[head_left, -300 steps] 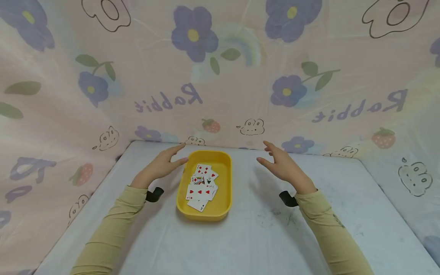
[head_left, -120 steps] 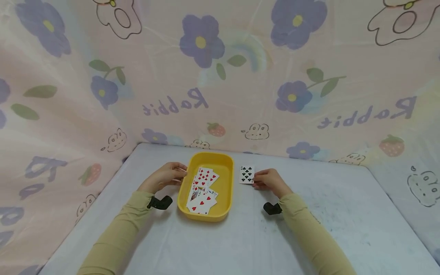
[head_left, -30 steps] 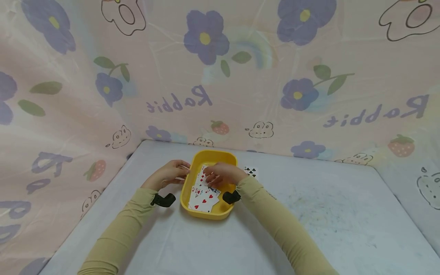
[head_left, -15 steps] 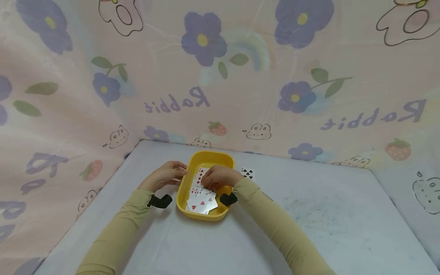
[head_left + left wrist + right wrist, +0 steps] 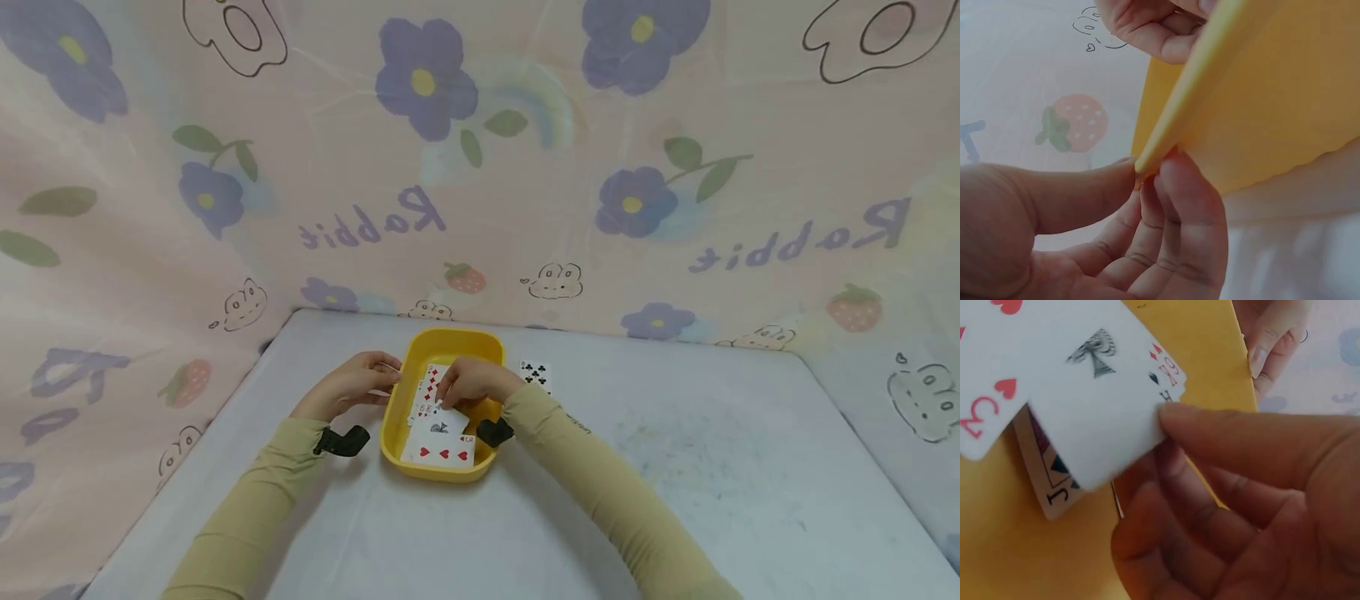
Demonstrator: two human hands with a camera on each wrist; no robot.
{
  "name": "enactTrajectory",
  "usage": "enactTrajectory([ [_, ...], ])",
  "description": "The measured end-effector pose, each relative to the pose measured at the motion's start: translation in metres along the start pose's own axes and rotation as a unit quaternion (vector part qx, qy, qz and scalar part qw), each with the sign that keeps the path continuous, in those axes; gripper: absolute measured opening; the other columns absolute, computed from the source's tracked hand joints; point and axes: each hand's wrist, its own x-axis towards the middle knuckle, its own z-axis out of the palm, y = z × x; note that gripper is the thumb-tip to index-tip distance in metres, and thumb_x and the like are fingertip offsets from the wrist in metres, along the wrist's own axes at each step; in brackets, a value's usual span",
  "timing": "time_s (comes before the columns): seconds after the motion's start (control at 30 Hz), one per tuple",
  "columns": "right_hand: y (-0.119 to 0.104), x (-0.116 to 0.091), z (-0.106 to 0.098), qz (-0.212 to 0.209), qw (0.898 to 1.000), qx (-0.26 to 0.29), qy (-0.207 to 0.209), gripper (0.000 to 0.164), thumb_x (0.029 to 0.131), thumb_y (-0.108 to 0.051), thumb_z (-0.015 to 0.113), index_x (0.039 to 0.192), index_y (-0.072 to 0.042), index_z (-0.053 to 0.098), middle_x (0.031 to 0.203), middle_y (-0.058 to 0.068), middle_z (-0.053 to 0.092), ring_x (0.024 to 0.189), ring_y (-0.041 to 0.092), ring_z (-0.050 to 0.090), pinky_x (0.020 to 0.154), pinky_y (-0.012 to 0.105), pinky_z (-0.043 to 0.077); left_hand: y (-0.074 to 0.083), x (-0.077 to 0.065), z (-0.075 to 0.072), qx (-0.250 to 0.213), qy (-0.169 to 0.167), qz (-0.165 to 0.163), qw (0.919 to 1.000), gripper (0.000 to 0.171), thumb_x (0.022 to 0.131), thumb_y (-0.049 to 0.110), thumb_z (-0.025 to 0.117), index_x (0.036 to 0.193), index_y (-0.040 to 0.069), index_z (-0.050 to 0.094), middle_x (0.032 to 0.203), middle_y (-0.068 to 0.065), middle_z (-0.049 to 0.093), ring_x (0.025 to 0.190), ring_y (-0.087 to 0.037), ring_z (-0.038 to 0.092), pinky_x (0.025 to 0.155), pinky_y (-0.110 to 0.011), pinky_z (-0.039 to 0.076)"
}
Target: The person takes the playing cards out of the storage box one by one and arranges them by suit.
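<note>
A yellow tray (image 5: 442, 477) holds several playing cards. My left hand (image 5: 352, 385) pinches its left rim between thumb and fingers, close up in the left wrist view. My right hand (image 5: 480, 382) reaches into the tray and pinches an ace of spades (image 5: 1100, 415) by its corner. That ace is tilted over the other cards. A three of hearts (image 5: 442, 454) lies at the near end; a jack of spades (image 5: 1054, 475) shows partly beneath the ace in the right wrist view. A diamonds card (image 5: 429, 385) lies farther back, partly hidden by my right hand.
A clubs card (image 5: 536, 372) lies face up on the white table (image 5: 675, 467), right of the tray, partly covered by my right sleeve. Behind the table hangs a patterned cloth (image 5: 525, 167) with flowers and rabbits.
Both hands began apart beside the tray. The right hand set the clubs card on the table, then came back over the tray and took hold of the ace. The left now grips the rim.
</note>
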Motion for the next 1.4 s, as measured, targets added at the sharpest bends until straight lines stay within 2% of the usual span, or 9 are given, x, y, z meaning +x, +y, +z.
enactTrajectory([
  [0.27,-0.009,-0.01,-0.005,-0.009,1.0,-0.006,0.029,0.004,0.087,-0.004,0.068,0.09,-0.002,0.069,0.083,0.006,0.065,0.073,0.02,0.062,0.072,0.03,0.055,-0.001,-0.002,-0.004,0.003,0.008,0.003,1.0,0.033,0.097,0.01,0.056,0.125,-0.005,0.046,0.106,-0.016,0.057,0.085,-0.022,0.06,0.074,-0.035,0.055],
  [0.5,-0.005,-0.024,-0.022,-0.049,0.997,0.017,0.048,0.005,0.088,-0.005,0.067,0.091,-0.002,0.068,0.085,0.007,0.065,0.073,0.019,0.063,0.069,0.029,0.055,-0.001,-0.002,-0.005,-0.001,0.007,0.004,1.0,0.035,0.097,0.009,0.057,0.127,-0.005,0.046,0.107,-0.016,0.057,0.086,-0.021,0.06,0.074,-0.034,0.055],
  [0.63,0.003,-0.03,-0.034,-0.076,0.995,0.034,0.06,0.01,0.089,-0.004,0.065,0.098,-0.001,0.069,0.082,0.009,0.066,0.07,0.019,0.064,0.068,0.03,0.056,-0.001,-0.002,-0.005,0.0,0.007,0.002,1.0,0.034,0.097,0.009,0.056,0.127,-0.005,0.046,0.107,-0.016,0.057,0.086,-0.021,0.059,0.074,-0.034,0.055],
  [0.8,0.018,-0.041,-0.046,-0.094,0.992,0.06,0.064,0.017,0.091,-0.004,0.063,0.106,0.001,0.069,0.088,0.01,0.068,0.072,0.019,0.063,0.071,0.032,0.056,-0.002,-0.002,-0.003,0.0,0.007,0.0,1.0,0.034,0.097,0.01,0.056,0.127,-0.004,0.045,0.109,-0.017,0.058,0.086,-0.021,0.058,0.074,-0.032,0.055],
  [1.03,0.047,-0.065,-0.062,-0.093,0.984,0.13,0.084,0.018,0.091,-0.007,0.064,0.106,0.003,0.064,0.093,0.013,0.066,0.079,0.024,0.066,0.081,0.045,0.053,-0.002,-0.001,0.003,-0.006,0.003,0.006,1.0,0.032,0.096,0.008,0.056,0.124,-0.004,0.047,0.106,-0.016,0.059,0.086,-0.023,0.059,0.074,-0.034,0.055],
  [1.2,0.072,-0.082,-0.074,-0.097,0.971,0.203,0.086,0.017,0.091,-0.005,0.063,0.104,0.006,0.058,0.093,0.017,0.065,0.088,0.036,0.066,0.084,0.049,0.051,-0.002,-0.001,0.004,-0.001,-0.001,0.008,1.0,0.033,0.096,0.009,0.056,0.125,-0.004,0.046,0.106,-0.016,0.058,0.085,-0.022,0.059,0.075,-0.034,0.055],
  [1.4,0.096,-0.097,-0.08,-0.093,0.955,0.261,0.108,0.018,0.093,-0.004,0.06,0.105,0.006,0.052,0.091,0.018,0.067,0.098,0.04,0.063,0.085,0.041,0.052,0.0,-0.002,0.003,0.001,-0.001,0.009,1.0,0.033,0.097,0.009,0.056,0.125,-0.005,0.046,0.106,-0.016,0.058,0.085,-0.022,0.059,0.074,-0.033,0.055],
])
